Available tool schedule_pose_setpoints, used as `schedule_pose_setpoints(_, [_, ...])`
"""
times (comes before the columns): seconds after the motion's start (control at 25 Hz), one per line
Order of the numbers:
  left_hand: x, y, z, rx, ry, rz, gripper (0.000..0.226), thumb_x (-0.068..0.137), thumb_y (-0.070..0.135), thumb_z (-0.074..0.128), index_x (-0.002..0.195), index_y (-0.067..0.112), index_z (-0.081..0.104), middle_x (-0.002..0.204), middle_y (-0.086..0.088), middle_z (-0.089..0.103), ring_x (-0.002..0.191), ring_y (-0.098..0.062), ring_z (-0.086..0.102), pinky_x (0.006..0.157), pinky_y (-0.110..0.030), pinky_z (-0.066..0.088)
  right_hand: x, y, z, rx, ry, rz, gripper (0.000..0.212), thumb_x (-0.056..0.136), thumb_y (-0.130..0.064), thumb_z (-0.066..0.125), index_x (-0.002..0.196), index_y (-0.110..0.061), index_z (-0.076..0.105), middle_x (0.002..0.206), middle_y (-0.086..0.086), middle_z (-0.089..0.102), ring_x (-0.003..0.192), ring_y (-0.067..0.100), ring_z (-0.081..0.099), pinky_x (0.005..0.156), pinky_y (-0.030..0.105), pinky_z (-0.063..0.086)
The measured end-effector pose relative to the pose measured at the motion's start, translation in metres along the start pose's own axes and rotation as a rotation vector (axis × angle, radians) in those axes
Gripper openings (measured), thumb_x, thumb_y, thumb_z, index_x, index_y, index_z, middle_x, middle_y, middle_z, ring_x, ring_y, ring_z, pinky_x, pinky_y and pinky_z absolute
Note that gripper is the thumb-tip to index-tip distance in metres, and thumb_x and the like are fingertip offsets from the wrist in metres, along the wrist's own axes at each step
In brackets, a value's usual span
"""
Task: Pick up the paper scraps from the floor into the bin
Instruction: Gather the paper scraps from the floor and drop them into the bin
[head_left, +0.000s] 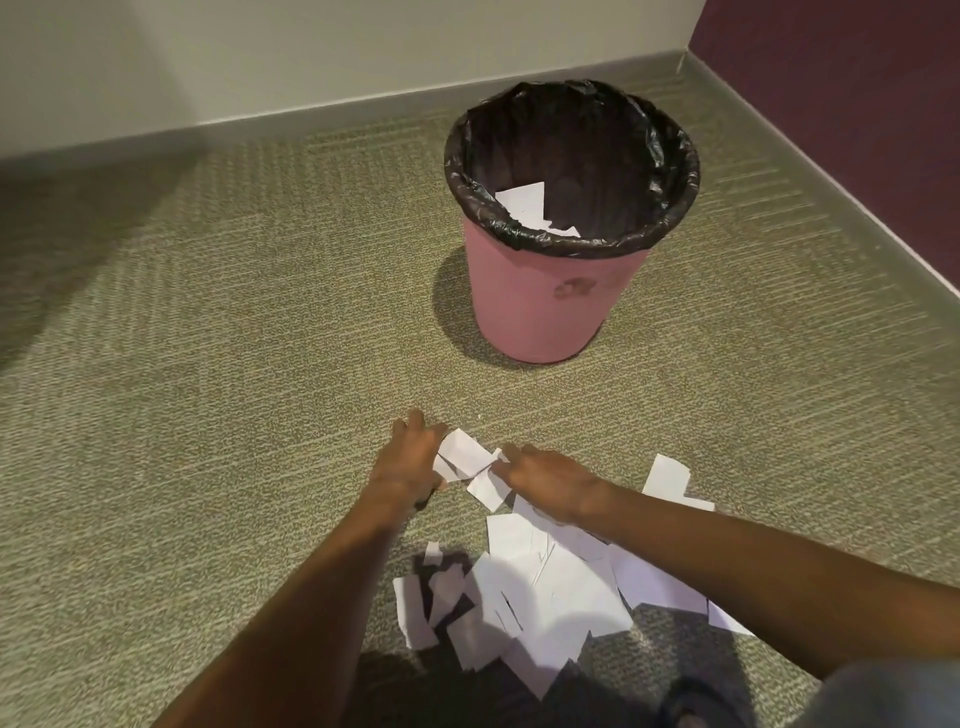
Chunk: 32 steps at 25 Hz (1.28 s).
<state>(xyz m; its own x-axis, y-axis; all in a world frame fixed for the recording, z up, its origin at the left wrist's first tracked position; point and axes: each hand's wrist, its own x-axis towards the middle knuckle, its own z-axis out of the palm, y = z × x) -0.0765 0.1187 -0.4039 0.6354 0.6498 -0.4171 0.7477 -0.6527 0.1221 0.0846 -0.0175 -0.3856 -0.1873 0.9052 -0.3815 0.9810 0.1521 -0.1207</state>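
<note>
A pile of white paper scraps (545, 587) lies on the green carpet near me. Farther off stands a pink bin (545, 306) lined with a black bag, with a few white scraps (524, 202) inside. My left hand (410, 457) rests low on the carpet at the far end of the pile, its fingers touching a white scrap (465, 452). My right hand (545, 480) is just right of it, its fingertips pinching the edge of scraps there. Whether either hand has lifted a scrap cannot be told.
The bin stands near a room corner, with a pale wall (311, 57) behind it and a dark purple wall (857, 104) to the right, both with grey skirting. Carpet stretches to the left. A dark shoe (696, 712) shows at the bottom edge.
</note>
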Motion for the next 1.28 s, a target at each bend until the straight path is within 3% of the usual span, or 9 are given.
schedule_pose_setpoints(0.12, [-0.002,0.003,-0.002,-0.026,0.005,0.015,0.063,0.078,0.015,0.078,0.134,0.019,0.049,0.131,-0.012,0.041,0.120,-0.033,0.042,0.094,-0.043,0.049,-0.005,-0.003,-0.004,0.040,0.048,-0.026,0.060,0.080,0.014,0.053,0.134,-0.006,0.038,0.139,0.020,0.034,0.095,0.036,0.055,0.059,0.037,0.044])
schedule_pose_setpoints(0.24, [-0.004,0.003,-0.004,-0.036,0.008,0.035,0.054,0.076,0.018,0.079,0.124,0.016,0.056,0.125,-0.010,0.046,0.115,-0.031,0.048,0.092,-0.042,0.051,0.000,0.002,0.005,-0.008,0.047,-0.036,0.078,0.075,0.018,0.056,0.144,-0.010,0.029,0.141,0.014,0.037,0.087,0.032,0.056,0.058,0.036,0.041])
schedule_pose_setpoints(0.48, [-0.011,0.013,-0.004,-0.019,0.071,0.059,0.025,0.088,0.021,0.068,0.112,0.014,0.064,0.114,-0.008,0.053,0.099,-0.027,0.059,0.083,-0.038,0.052,0.003,0.000,0.001,-0.020,0.084,-0.103,0.055,0.079,0.012,0.056,0.130,-0.005,0.043,0.117,0.017,0.050,0.088,0.031,0.056,0.061,0.035,0.037])
schedule_pose_setpoints(0.56, [-0.012,0.016,-0.005,-0.010,0.098,0.057,0.018,0.093,0.022,0.061,0.107,0.013,0.067,0.111,-0.008,0.055,0.095,-0.028,0.062,0.081,-0.039,0.052,0.002,-0.002,0.001,-0.028,0.099,-0.133,0.053,0.083,0.011,0.054,0.132,-0.005,0.044,0.118,0.018,0.052,0.092,0.033,0.057,0.063,0.037,0.040])
schedule_pose_setpoints(0.72, [-0.012,0.022,-0.005,-0.019,0.115,0.041,0.016,0.095,0.014,0.054,0.098,0.009,0.069,0.104,-0.009,0.058,0.089,-0.029,0.063,0.077,-0.039,0.051,0.004,-0.001,0.002,-0.011,0.068,-0.091,0.054,0.090,0.002,0.056,0.140,-0.012,0.040,0.121,0.018,0.052,0.085,0.030,0.060,0.058,0.034,0.039])
schedule_pose_setpoints(0.88, [-0.008,0.018,-0.004,-0.117,0.093,-0.010,0.016,0.093,0.023,0.060,0.096,0.012,0.072,0.098,-0.008,0.061,0.084,-0.027,0.063,0.070,-0.036,0.047,0.012,-0.002,0.002,0.024,-0.002,-0.049,0.061,0.085,0.007,0.061,0.139,-0.011,0.040,0.120,0.020,0.050,0.074,0.027,0.057,0.056,0.034,0.041])
schedule_pose_setpoints(1.04, [-0.008,0.014,-0.007,-0.245,0.057,-0.064,0.017,0.090,0.027,0.066,0.090,0.011,0.072,0.088,-0.006,0.064,0.070,-0.020,0.055,0.062,-0.031,0.040,0.019,-0.001,-0.002,-0.058,-0.104,-0.013,0.038,0.085,0.007,0.059,0.121,-0.002,0.054,0.125,0.020,0.051,0.089,0.032,0.061,0.066,0.038,0.047])
schedule_pose_setpoints(1.12, [-0.009,0.013,-0.010,-0.294,0.049,-0.100,0.017,0.089,0.026,0.067,0.084,0.010,0.072,0.075,-0.004,0.061,0.063,-0.019,0.054,0.057,-0.029,0.037,0.019,-0.002,-0.004,-0.079,-0.127,-0.016,0.032,0.085,0.008,0.058,0.116,0.000,0.057,0.126,0.021,0.050,0.089,0.033,0.061,0.063,0.037,0.043])
schedule_pose_setpoints(1.28, [-0.011,0.014,-0.014,-0.324,0.045,-0.121,0.022,0.089,0.018,0.064,0.068,0.011,0.063,0.058,0.002,0.049,0.051,-0.015,0.048,0.044,-0.027,0.027,0.015,-0.002,-0.003,0.009,-0.047,-0.031,0.062,0.083,0.006,0.062,0.136,-0.011,0.037,0.128,0.020,0.040,0.062,0.025,0.054,0.049,0.035,0.041])
